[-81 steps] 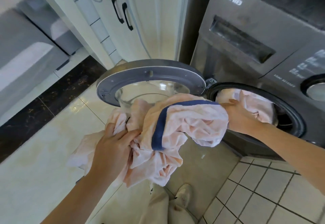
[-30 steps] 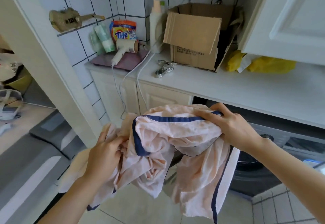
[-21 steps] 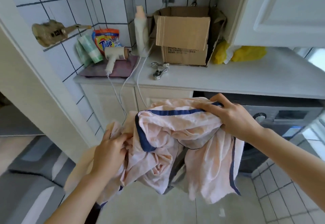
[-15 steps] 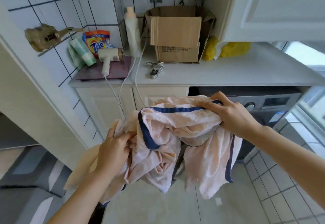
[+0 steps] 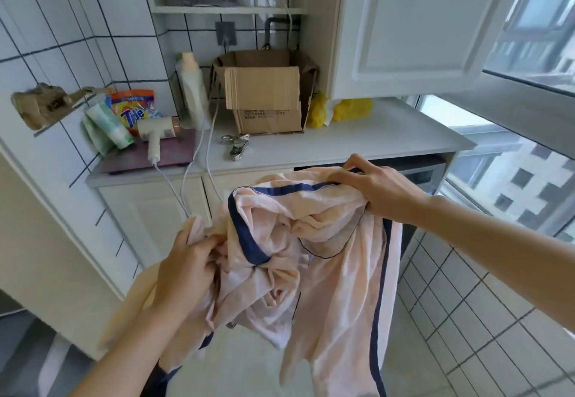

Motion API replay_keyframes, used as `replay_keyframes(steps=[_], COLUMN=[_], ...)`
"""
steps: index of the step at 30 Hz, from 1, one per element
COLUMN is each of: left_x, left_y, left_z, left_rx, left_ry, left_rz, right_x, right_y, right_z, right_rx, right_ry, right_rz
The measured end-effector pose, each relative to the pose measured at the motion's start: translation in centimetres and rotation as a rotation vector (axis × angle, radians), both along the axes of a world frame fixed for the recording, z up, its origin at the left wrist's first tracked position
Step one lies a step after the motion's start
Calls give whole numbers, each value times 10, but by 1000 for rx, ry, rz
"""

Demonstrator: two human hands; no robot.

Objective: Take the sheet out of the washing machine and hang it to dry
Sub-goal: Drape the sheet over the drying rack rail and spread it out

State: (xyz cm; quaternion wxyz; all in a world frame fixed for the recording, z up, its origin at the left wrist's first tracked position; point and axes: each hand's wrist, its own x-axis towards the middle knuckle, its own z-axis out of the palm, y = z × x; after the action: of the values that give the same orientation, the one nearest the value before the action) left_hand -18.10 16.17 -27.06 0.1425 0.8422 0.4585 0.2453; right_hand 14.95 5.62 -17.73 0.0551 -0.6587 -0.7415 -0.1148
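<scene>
The sheet (image 5: 311,259) is pale peach with a dark blue border, bunched up and hanging in the air between my hands. My left hand (image 5: 186,272) clutches a crumpled wad of it at the lower left. At the upper right, my right hand (image 5: 379,191) pinches the blue-edged hem. Loose folds trail down toward the floor. Behind my right hand, the washing machine (image 5: 420,175) shows only as a dark strip under the counter.
A white counter (image 5: 389,135) carries a cardboard box (image 5: 264,101), a detergent bottle (image 5: 193,85), a hair dryer (image 5: 155,135), metal clips (image 5: 236,146) and yellow bags (image 5: 351,110). A wall cabinet (image 5: 413,29) hangs above. A window (image 5: 529,147) fills the right side.
The sheet came out of the drum and rose to chest height. My view lifted and swung right, bringing the window into sight. Both hands keep their grip.
</scene>
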Motion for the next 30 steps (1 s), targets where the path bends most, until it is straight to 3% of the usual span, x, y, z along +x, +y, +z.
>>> replay_keyframes(steps=[7, 18, 30], left_x=[29, 89, 166], left_y=[-32, -131, -205], left_z=[38, 88, 161], left_rx=[131, 273, 432], left_ry=[-36, -70, -161], left_rz=[-66, -62, -37], right_x=[8, 47, 92], right_y=[-39, -133, -203], right_z=[57, 116, 201], right_rx=[-24, 68, 230], right_ry=[6, -176, -162], right_rz=[-50, -69, -172])
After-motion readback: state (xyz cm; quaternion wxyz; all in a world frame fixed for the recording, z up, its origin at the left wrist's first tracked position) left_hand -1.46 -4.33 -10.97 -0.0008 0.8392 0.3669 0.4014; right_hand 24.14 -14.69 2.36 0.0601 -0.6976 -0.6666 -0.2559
